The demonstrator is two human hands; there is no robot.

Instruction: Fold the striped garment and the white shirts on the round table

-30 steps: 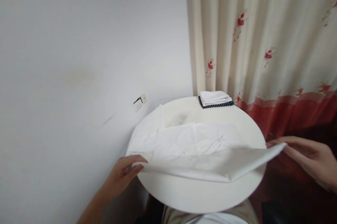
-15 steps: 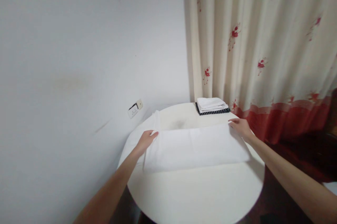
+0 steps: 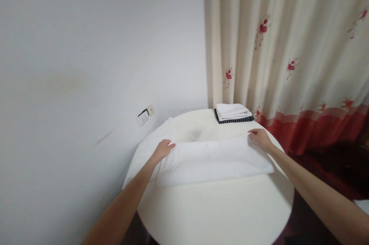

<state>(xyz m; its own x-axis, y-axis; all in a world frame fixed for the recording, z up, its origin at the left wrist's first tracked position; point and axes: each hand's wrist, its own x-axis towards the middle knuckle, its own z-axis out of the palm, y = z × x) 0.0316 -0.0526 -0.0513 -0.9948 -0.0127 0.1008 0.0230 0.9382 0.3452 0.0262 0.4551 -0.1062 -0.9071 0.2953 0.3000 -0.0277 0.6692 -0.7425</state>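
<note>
A white garment lies across the round white table, folded into a wide band, with a sleeve-like part spread out at its left. At the band's far left corner, my left hand is closed, pinching the fabric between thumb and fingers. My right hand pinches the far right corner in the same way. The fabric near the right corner is slightly raised. Its exact kind of garment cannot be told.
At the table's far edge sits a stack of folded white cloth on a black-and-white patterned cloth. A wall with a socket stands at the left. A floral curtain hangs behind on the right.
Both hands have carried the garment's near edge away from me to the far side, folding it over into a band. Over the last half second they have hardly moved.
</note>
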